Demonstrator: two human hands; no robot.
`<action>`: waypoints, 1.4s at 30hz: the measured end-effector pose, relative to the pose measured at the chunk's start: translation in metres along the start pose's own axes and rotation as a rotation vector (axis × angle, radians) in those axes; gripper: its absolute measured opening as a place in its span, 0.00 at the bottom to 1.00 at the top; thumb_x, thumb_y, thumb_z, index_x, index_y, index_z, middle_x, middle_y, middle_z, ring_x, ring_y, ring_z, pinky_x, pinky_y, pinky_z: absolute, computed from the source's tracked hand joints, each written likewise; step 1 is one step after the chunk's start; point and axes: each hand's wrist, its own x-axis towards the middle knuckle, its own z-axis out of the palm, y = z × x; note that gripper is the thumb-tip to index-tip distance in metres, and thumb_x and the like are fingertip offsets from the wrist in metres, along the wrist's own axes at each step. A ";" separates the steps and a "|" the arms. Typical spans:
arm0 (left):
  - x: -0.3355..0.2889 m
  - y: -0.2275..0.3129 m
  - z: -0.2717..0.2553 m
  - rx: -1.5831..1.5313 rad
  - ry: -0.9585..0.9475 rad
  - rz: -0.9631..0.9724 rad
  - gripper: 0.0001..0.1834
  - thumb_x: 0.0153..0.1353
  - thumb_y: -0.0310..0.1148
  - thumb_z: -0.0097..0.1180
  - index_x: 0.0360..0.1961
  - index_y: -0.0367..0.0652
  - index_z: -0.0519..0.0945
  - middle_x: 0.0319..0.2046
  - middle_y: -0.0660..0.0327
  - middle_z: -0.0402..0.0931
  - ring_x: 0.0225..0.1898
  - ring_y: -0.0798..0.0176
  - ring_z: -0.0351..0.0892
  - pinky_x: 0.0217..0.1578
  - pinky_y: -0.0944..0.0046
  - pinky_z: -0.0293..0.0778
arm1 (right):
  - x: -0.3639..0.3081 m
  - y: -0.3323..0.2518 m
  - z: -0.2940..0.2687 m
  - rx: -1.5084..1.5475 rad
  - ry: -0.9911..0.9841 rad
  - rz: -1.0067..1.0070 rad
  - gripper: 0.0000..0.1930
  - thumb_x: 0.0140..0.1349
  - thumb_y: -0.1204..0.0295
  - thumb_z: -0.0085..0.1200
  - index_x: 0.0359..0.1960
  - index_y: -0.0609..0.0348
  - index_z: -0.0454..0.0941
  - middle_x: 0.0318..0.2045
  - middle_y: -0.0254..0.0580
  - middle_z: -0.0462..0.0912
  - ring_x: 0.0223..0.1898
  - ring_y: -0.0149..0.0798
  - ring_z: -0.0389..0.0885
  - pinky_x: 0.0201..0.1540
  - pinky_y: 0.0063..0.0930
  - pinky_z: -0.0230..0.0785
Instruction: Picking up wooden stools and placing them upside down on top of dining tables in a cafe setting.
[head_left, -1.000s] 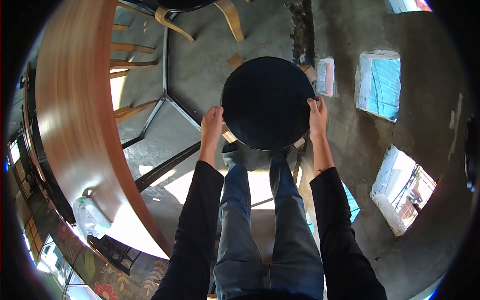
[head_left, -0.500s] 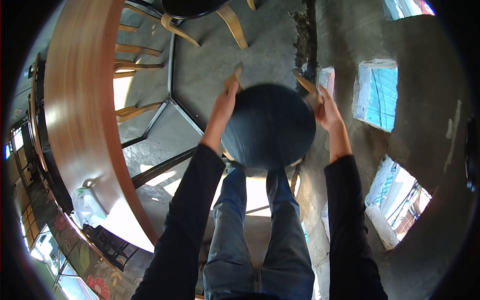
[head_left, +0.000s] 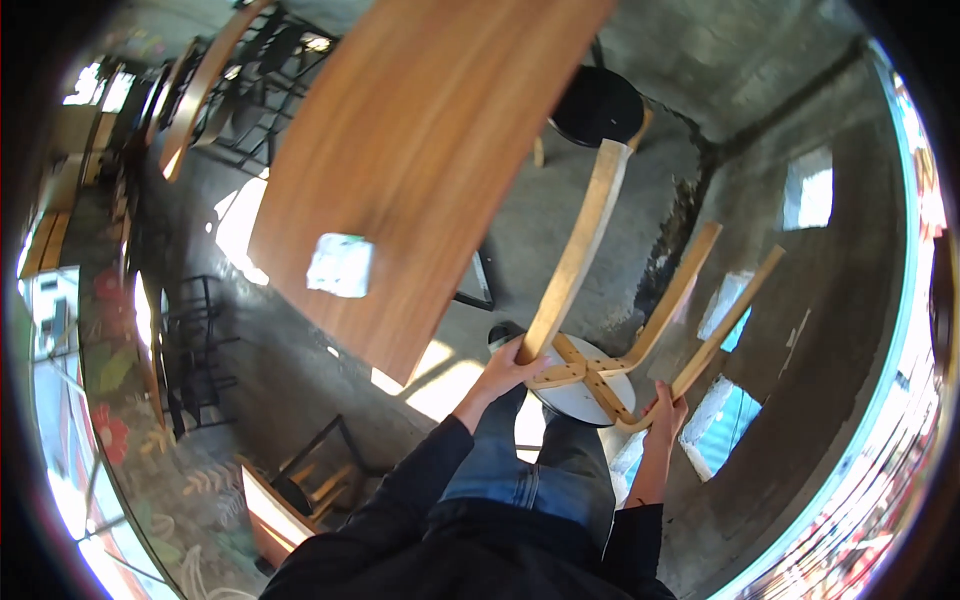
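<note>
A round stool (head_left: 569, 374) is upside down in front of my legs, its pale underside and crossed wooden braces facing up. Three of its bent wooden legs show, pointing up and away from me. My left hand (head_left: 506, 374) is closed round the base of the left leg, close to the seat. On the other side, my right hand (head_left: 661, 414) grips the right leg just above its bend. The black top of the seat is turned away and hidden.
A long wooden table (head_left: 400, 160) stands to the left, with a clear white packet (head_left: 340, 265) on it. Another black-topped stool (head_left: 598, 106) is beyond, by the table's edge. A grey wall (head_left: 835, 290) with openings runs along the right. Dark-framed seats (head_left: 200, 350) stand far left.
The stool has turned over, from black seat facing up to underside and legs up. Both hands still hold its legs. The view has swung, bringing more of the table into sight.
</note>
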 end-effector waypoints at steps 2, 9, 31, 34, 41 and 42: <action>-0.011 0.031 -0.010 -0.051 -0.131 -0.129 0.29 0.56 0.45 0.67 0.52 0.35 0.75 0.34 0.63 0.80 0.34 0.71 0.78 0.37 0.70 0.74 | -0.022 -0.021 0.012 -0.021 0.127 -0.121 0.08 0.57 0.71 0.56 0.34 0.62 0.73 0.17 0.35 0.69 0.13 0.30 0.68 0.17 0.25 0.64; -0.078 0.097 -0.073 -0.045 0.185 0.555 0.22 0.60 0.37 0.62 0.53 0.40 0.75 0.49 0.56 0.72 0.51 0.61 0.71 0.48 0.61 0.69 | -0.108 -0.091 0.023 0.135 0.031 -0.545 0.05 0.53 0.80 0.50 0.29 0.58 0.67 0.19 0.33 0.66 0.13 0.26 0.64 0.16 0.21 0.60; 0.177 0.122 -0.314 -0.042 0.699 0.601 0.49 0.46 0.34 0.73 0.69 0.59 0.59 0.57 0.48 0.59 0.37 0.55 0.80 0.42 0.58 0.80 | -0.108 -0.203 0.112 -0.078 -0.236 -0.915 0.07 0.50 0.77 0.55 0.29 0.57 0.69 0.17 0.31 0.68 0.14 0.26 0.66 0.24 0.22 0.65; 0.227 0.156 -0.319 0.532 0.806 0.422 0.49 0.46 0.37 0.72 0.69 0.62 0.58 0.57 0.48 0.60 0.41 0.48 0.81 0.43 0.54 0.80 | -0.088 -0.240 0.123 -0.195 -0.273 -0.953 0.08 0.52 0.72 0.56 0.27 0.56 0.67 0.14 0.31 0.66 0.15 0.26 0.65 0.25 0.21 0.62; 0.306 0.265 -0.312 0.605 0.825 0.289 0.52 0.44 0.45 0.72 0.69 0.67 0.55 0.60 0.44 0.60 0.48 0.38 0.78 0.44 0.48 0.79 | -0.054 -0.323 0.140 -0.365 -0.323 -0.975 0.22 0.51 0.56 0.64 0.30 0.55 0.63 0.17 0.33 0.69 0.22 0.29 0.68 0.29 0.23 0.64; 0.309 0.277 -0.310 0.568 0.814 0.280 0.52 0.44 0.45 0.72 0.70 0.67 0.55 0.61 0.44 0.59 0.49 0.38 0.78 0.44 0.47 0.79 | -0.048 -0.328 0.144 -0.377 -0.323 -0.971 0.22 0.51 0.56 0.64 0.30 0.55 0.63 0.17 0.33 0.69 0.22 0.29 0.68 0.29 0.23 0.64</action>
